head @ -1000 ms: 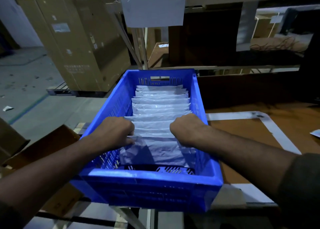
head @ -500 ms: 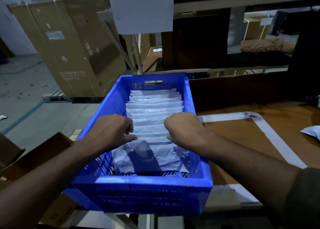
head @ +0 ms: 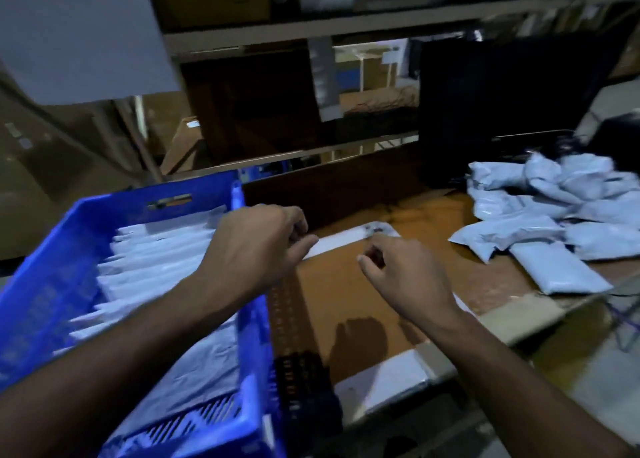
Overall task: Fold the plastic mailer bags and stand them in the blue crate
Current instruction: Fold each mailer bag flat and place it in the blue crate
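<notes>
The blue crate (head: 52, 250) sits at the left with a row of folded white mailer bags (head: 149, 267) standing in it. My left hand (head: 256, 246) hovers over the crate's right rim, fingers loosely curled, holding nothing. My right hand (head: 401, 270) hangs above the brown table (head: 332, 295), also loosely curled and empty. A heap of unfolded white mailer bags (head: 554, 218) lies on the table at the right, apart from both hands.
White tape lines (head: 339, 241) mark the table top. A dark box (head: 498, 104) stands behind the heap. Shelving (head: 311, 28) and cardboard boxes fill the background. The table's front edge runs at the lower right.
Both hands have left the bags in the crate and moved right, above the crate rim and table. The view has swung right, bringing the heap of loose bags into sight.
</notes>
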Action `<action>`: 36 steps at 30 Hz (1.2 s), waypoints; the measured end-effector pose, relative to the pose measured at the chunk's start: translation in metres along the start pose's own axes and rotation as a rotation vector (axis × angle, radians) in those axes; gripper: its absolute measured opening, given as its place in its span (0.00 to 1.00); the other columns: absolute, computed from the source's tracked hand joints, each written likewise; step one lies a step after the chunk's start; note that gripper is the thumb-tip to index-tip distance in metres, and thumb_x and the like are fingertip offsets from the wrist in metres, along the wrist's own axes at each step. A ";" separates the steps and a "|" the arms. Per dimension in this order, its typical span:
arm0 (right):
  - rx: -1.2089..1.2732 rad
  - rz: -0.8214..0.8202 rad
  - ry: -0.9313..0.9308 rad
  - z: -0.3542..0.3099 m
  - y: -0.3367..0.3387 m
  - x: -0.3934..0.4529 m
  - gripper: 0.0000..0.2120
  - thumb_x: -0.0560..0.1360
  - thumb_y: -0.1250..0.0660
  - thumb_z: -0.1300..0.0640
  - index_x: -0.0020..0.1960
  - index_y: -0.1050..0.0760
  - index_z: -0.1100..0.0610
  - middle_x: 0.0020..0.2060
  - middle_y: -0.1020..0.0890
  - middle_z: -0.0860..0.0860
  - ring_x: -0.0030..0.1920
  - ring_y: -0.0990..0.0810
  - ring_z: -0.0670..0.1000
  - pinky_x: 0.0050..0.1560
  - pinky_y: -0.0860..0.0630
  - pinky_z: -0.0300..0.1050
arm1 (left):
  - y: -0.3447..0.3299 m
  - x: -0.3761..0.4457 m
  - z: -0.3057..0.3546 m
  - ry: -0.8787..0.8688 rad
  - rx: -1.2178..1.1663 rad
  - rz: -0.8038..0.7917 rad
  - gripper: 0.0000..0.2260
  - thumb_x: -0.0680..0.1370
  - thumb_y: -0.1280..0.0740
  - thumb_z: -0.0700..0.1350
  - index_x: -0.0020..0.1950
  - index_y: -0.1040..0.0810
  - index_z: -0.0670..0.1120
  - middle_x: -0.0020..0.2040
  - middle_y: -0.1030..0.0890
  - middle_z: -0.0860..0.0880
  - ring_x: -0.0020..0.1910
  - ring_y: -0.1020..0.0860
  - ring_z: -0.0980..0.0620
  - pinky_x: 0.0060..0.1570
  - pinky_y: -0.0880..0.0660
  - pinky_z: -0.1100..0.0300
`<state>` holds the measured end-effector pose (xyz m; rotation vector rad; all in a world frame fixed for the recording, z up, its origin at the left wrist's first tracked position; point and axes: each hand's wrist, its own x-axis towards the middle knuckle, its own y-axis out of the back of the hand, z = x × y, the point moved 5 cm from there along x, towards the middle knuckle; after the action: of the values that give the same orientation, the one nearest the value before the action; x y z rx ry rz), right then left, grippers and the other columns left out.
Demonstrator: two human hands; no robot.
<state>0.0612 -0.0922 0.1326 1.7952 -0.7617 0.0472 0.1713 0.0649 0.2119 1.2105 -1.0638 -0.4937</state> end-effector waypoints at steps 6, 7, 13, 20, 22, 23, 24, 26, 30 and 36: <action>-0.027 -0.002 -0.227 0.126 0.026 -0.001 0.13 0.79 0.35 0.47 0.37 0.29 0.49 0.30 0.24 0.47 0.33 0.25 0.48 0.29 0.31 0.46 | -0.055 0.080 0.103 -0.199 0.008 -0.099 0.14 0.81 0.38 0.62 0.55 0.21 0.55 0.46 0.17 0.56 0.43 0.20 0.56 0.40 0.21 0.56; -0.039 -0.012 -0.257 0.146 0.027 0.000 0.12 0.79 0.35 0.48 0.38 0.28 0.49 0.31 0.23 0.47 0.33 0.24 0.48 0.30 0.30 0.46 | -0.071 0.093 0.115 -0.209 -0.004 -0.134 0.14 0.81 0.38 0.62 0.56 0.20 0.54 0.46 0.17 0.56 0.43 0.20 0.56 0.40 0.21 0.56; -0.039 0.016 -0.337 0.257 0.020 0.015 0.07 0.78 0.32 0.52 0.54 0.20 0.49 0.49 0.17 0.45 0.50 0.20 0.49 0.46 0.22 0.47 | -0.176 0.150 0.177 -0.182 -0.022 -0.332 0.16 0.80 0.35 0.61 0.56 0.19 0.52 0.48 0.16 0.52 0.46 0.19 0.51 0.42 0.21 0.55; -0.109 0.012 -0.229 0.334 -0.001 0.047 0.20 0.71 0.33 0.67 0.61 0.22 0.54 0.55 0.19 0.49 0.60 0.26 0.54 0.47 0.23 0.51 | -0.250 0.169 0.224 -0.001 -0.161 -0.396 0.13 0.80 0.34 0.58 0.55 0.18 0.51 0.48 0.15 0.51 0.45 0.19 0.50 0.37 0.26 0.57; -0.210 -0.005 -0.149 0.344 -0.009 0.058 0.23 0.69 0.33 0.70 0.61 0.21 0.54 0.55 0.18 0.50 0.59 0.25 0.56 0.51 0.27 0.52 | -0.261 0.167 0.228 0.050 -0.185 -0.392 0.13 0.81 0.35 0.58 0.57 0.19 0.51 0.49 0.15 0.51 0.47 0.19 0.50 0.39 0.26 0.57; -0.291 -0.028 -0.116 0.348 -0.014 0.063 0.23 0.68 0.32 0.70 0.60 0.20 0.52 0.53 0.18 0.50 0.58 0.25 0.56 0.50 0.30 0.52 | -0.265 0.166 0.229 0.077 -0.202 -0.386 0.12 0.81 0.35 0.57 0.58 0.19 0.52 0.50 0.15 0.51 0.48 0.18 0.50 0.40 0.25 0.57; -0.370 -0.054 -0.089 0.350 -0.017 0.069 0.22 0.68 0.31 0.69 0.58 0.19 0.51 0.51 0.17 0.49 0.55 0.24 0.55 0.47 0.33 0.51 | -0.269 0.164 0.229 0.109 -0.224 -0.377 0.13 0.81 0.34 0.57 0.59 0.20 0.52 0.52 0.15 0.52 0.49 0.18 0.50 0.42 0.24 0.57; -0.439 -0.108 -0.045 0.351 -0.023 0.076 0.20 0.67 0.29 0.66 0.54 0.17 0.48 0.45 0.17 0.46 0.51 0.24 0.54 0.43 0.39 0.49 | -0.272 0.161 0.229 0.180 -0.276 -0.354 0.15 0.80 0.34 0.57 0.64 0.21 0.53 0.56 0.16 0.52 0.52 0.19 0.51 0.43 0.25 0.58; -0.329 -0.097 0.030 0.329 -0.025 0.079 0.12 0.72 0.29 0.59 0.52 0.18 0.47 0.46 0.17 0.45 0.52 0.26 0.52 0.49 0.36 0.50 | -0.271 0.152 0.220 0.307 -0.407 -0.257 0.26 0.76 0.28 0.58 0.72 0.31 0.54 0.66 0.25 0.55 0.61 0.24 0.52 0.51 0.24 0.56; 0.070 -0.141 0.187 0.255 -0.023 0.060 0.15 0.73 0.26 0.50 0.60 0.18 0.48 0.52 0.17 0.44 0.56 0.26 0.51 0.51 0.37 0.48 | -0.261 0.106 0.180 0.478 -0.478 0.003 0.25 0.75 0.27 0.51 0.69 0.31 0.55 0.63 0.30 0.57 0.55 0.24 0.55 0.41 0.29 0.59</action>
<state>0.0357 -0.3376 0.0424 1.8766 -0.5045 0.1473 0.1206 -0.1969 0.0105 0.8395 -0.4987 -0.3984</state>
